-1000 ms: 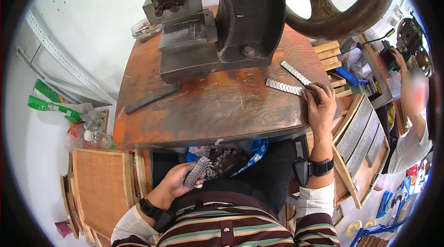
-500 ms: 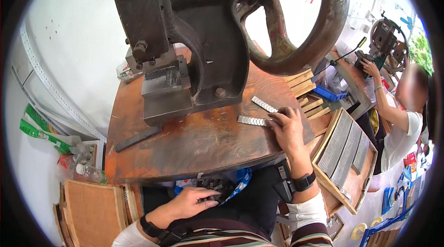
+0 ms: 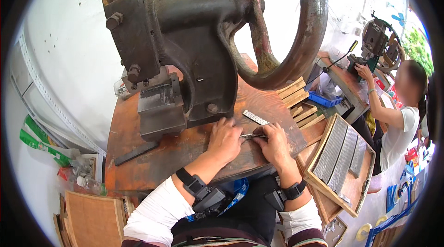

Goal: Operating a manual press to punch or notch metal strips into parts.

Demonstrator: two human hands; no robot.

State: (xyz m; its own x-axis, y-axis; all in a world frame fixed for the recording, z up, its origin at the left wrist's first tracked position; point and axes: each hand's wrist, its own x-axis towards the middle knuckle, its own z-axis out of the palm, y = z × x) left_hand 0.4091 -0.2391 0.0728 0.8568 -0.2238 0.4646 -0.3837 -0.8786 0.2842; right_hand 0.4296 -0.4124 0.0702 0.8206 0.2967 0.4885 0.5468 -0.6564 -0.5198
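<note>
My left hand (image 3: 225,140) and my right hand (image 3: 275,144) are over the wooden tabletop, each pinching one end of a narrow silvery metal strip (image 3: 252,135). The strip is seen almost edge-on, and the fingers cover its ends. Just beyond the right hand lies a second metal strip (image 3: 254,116) with a row of repeated pale openings. A heavy dark hand press (image 3: 199,57) with a large wheel (image 3: 311,30) stands on the table past my hands. Its steel die block (image 3: 159,110) is left of my left hand.
A flat dark bar (image 3: 135,153) lies at the table's left. To the right, a wooden tray (image 3: 323,173) holds rows of metal strips beside stacked wood pieces (image 3: 293,93). A co-worker (image 3: 393,115) works at another press (image 3: 377,39). A blue plastic bag (image 3: 238,191) is below the table edge.
My left hand has come up from my lap onto the table and taken one end of the nearer strip. The right hand keeps hold of the other end; the strip has turned edge-on.
</note>
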